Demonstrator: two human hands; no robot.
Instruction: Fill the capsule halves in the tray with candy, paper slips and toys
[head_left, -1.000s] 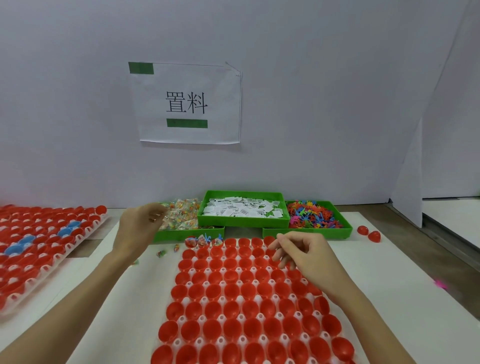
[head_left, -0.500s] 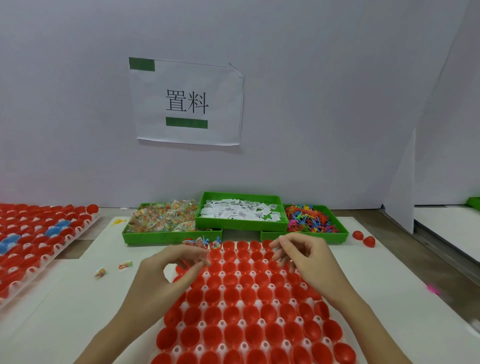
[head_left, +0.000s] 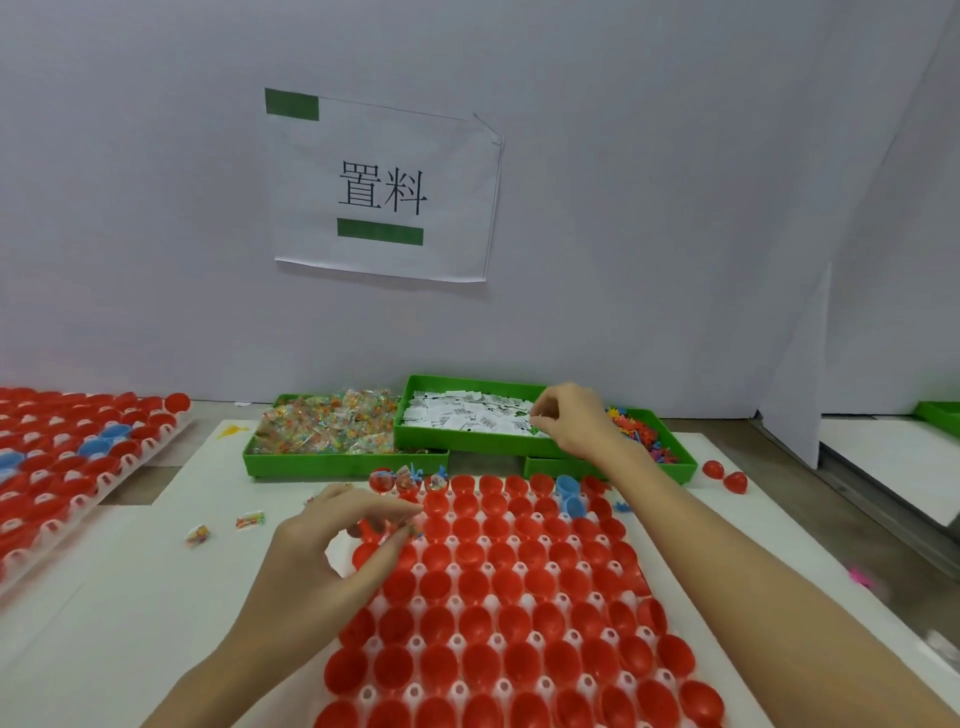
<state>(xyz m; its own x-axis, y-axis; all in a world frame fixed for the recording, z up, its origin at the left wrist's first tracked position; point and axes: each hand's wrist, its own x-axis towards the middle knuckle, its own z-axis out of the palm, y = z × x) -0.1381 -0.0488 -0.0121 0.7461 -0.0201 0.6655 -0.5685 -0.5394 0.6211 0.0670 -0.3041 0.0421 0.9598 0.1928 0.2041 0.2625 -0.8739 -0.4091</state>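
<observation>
Fingers of left hand (head_left: 332, 551) pinching candy (head_left: 402, 531) above second-row capsule halves (head_left: 511, 597), right hand (head_left: 574, 421) pinching at paper slips (head_left: 467, 415) beyond; filling barely begun, drop likely next.

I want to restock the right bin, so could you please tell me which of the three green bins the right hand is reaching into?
The middle bin, holding white paper slips. The right hand is over its right end; the candy and toy bins flank it.
</observation>
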